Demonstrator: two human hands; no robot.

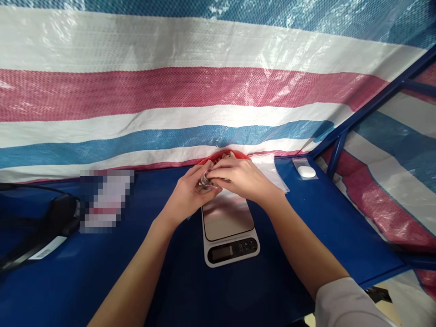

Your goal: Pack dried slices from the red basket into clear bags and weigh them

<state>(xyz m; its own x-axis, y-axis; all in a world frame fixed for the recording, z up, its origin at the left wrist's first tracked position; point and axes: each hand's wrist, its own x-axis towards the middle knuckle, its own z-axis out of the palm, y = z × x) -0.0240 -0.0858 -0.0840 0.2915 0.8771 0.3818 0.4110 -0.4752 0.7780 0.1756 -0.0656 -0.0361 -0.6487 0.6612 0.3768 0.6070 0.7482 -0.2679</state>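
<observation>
My left hand [186, 193] is curled around a small clear plastic bag [205, 180] above the far end of a white kitchen scale [257, 247]. From the right, my right hand [240, 176] reaches over with its fingers bent together at the bag's mouth. What those fingertips hold, if anything, is hidden. Just behind both hands stands a red bowl [241, 155], holding small brownish pieces that I can only partly see. The scale has a pale flat platform [229, 220] and a dark display strip with buttons at its near end.
Flat clear plastic bags [272, 170] lie right of the bowl. Farther right, a white rounded object [306, 171] rests on a small bag. A black device [61, 213] and a blurred-out item [109, 200] are at left. Striped plastic sheeting [170, 91] hangs behind the blue table [327, 213].
</observation>
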